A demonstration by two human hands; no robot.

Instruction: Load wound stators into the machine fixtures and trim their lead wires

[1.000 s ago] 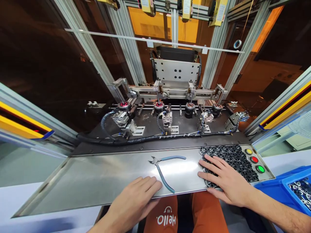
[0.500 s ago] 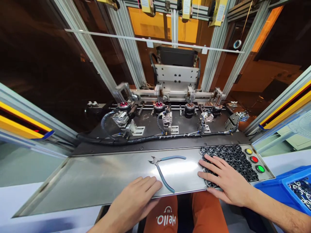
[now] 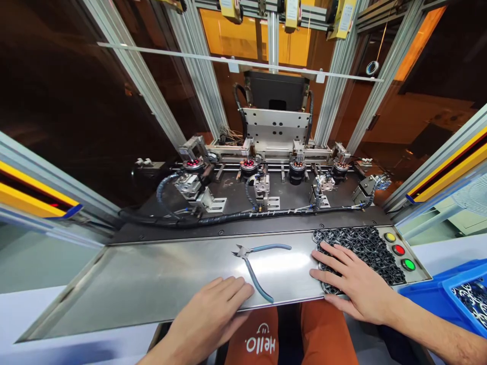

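Observation:
My left hand [image 3: 215, 309] lies on the front edge of the metal shelf [image 3: 152, 284], fingers extended side by side over it; its thumb is mostly hidden. Just right of those fingers, diagonal cutters [image 3: 246, 254] with blue-grey handles lie with jaws and handles apart. My right hand [image 3: 353, 284] is spread flat over the left part of a dense layer of small black ring-shaped parts [image 3: 367, 248]. Its fingertips touch the parts and the bare metal beside them. Some parts are covered by the palm.
Behind the shelf, a machine bed carries several round fixtures [image 3: 297, 170] under clamps. A black cable [image 3: 228, 218] runs along its front. Yellow, red and green buttons [image 3: 408, 264] sit at the shelf's right end. A blue bin [image 3: 437, 289] with more parts stands at right.
The clamps above the round fixtures, blurred before, have come down slightly and now look sharp. Both hands and the cutters have stayed in place.

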